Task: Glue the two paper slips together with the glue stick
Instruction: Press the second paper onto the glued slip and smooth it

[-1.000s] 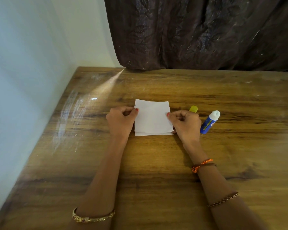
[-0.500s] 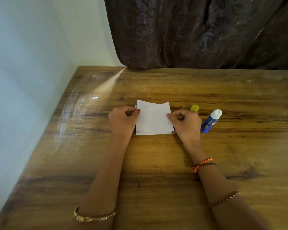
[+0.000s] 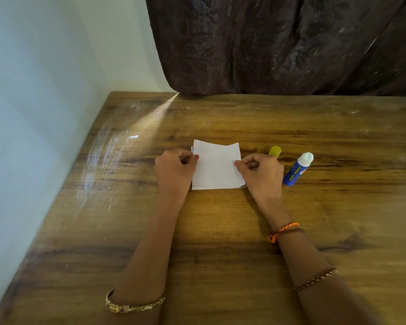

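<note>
Not much has changed over the last second: both hands have stayed at the sides of the paper, and the top sheet has slid a touch so that a thin strip of the lower one now peeks out along the near edge and at the upper left corner. The far edge of the top slip bows up a little more in the middle than it did.

The two paper slips (image 3: 217, 168) lie stacked in the centre of the frame on the wooden tabletop (image 3: 220, 231), the upper one nearly covering the lower. The left hand (image 3: 175, 171) is curled into a loose fist at the slips' left edge, thumb and forefinger pinched together on the paper near its upper left corner. The right hand (image 3: 260, 173) mirrors it on the right edge, fingers folded in and thumb tip pressed on the paper about halfway down that side. So the slips sit directly between the two hands, touched by both.

The glue stick (image 3: 297, 170) lies tilted on the tabletop just right of the right hand, blue body with its white tip pointing toward the upper right, not touched. Its yellow cap (image 3: 275, 151) shows just beyond the right hand's knuckles. A dark curtain (image 3: 279, 43) hangs across the top of the frame behind the tabletop.
</note>
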